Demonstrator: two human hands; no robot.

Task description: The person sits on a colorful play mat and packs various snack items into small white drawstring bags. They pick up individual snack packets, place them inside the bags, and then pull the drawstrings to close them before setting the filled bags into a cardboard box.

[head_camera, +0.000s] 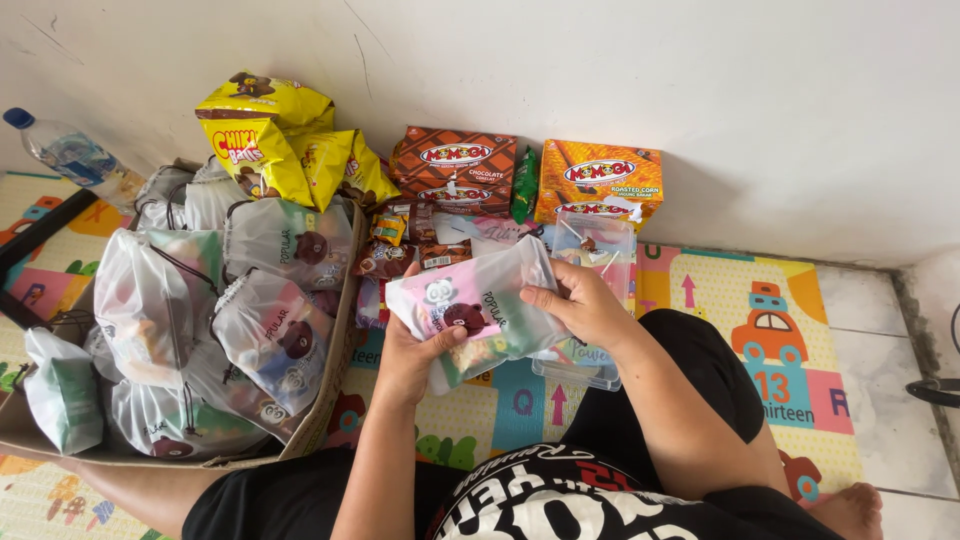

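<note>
I hold a translucent white drawstring pouch with bear pictures in front of me, above the play mat. My left hand grips its lower left corner from underneath. My right hand pinches its right edge near the top. Coloured snack packets show through the pouch. A clear plastic box sits just behind and under my right hand.
A cardboard box at the left holds several filled pouches. Yellow snack bags, a brown snack carton and an orange carton stand against the wall. A water bottle lies at far left. Small snack packets are beside the box.
</note>
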